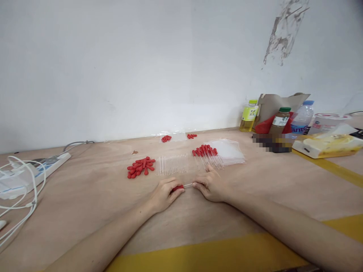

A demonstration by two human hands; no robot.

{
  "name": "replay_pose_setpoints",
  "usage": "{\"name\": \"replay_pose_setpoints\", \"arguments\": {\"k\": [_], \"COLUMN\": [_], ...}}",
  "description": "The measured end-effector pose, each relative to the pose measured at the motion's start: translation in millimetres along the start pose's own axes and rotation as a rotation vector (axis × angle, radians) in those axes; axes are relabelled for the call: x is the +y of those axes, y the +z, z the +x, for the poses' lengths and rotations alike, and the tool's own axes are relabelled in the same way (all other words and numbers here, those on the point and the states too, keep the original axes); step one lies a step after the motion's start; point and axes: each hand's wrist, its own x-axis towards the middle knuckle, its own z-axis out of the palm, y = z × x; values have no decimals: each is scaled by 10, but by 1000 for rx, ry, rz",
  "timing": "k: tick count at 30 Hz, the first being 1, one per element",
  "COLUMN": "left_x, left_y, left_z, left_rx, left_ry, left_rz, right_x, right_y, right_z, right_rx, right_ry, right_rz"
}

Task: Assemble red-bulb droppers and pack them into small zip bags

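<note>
My left hand (166, 194) is closed around a red rubber dropper bulb (178, 187) near the middle of the table. Out of the bulb's mouth, or right at it, runs a clear glass dropper tube (188, 185). Thumb and fingers of my right hand (209, 185) pinch the tube's other end. Just beyond my hands lies a row of bare glass tubes (171, 165). A heap of loose red bulbs (140, 167) sits left of that row. On its right are several droppers with red bulbs on their tubes (205, 151).
Clear plastic bags (227, 151) lie behind the droppers. Small red bulbs (166, 138) rest near the wall. At left is a power strip (53, 170) with white cables (35, 189). Bottles (248, 116), a paper bag (280, 102) and a tissue pack (326, 145) stand at right.
</note>
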Motion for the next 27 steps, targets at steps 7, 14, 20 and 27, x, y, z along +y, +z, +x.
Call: {"name": "replay_pose_setpoints", "arguments": {"k": [7,14,20,27], "left_x": [-7,-100,-77,-90], "left_y": [-9,-15,-21,-31], "left_z": [4,36,18,28], "left_rx": [-10,75,151,21], "left_ry": [59,143,-93,-139], "left_rz": [-4,11,27,27], "right_x": [-40,-138,-70,440], "right_y": [28,-89,-214,-310], "right_z": [60,94,49,370], "right_rx": [-127,-105,-80,-18], "right_ry": [81,105,251,732], "right_rz": [106,43,51,312]}}
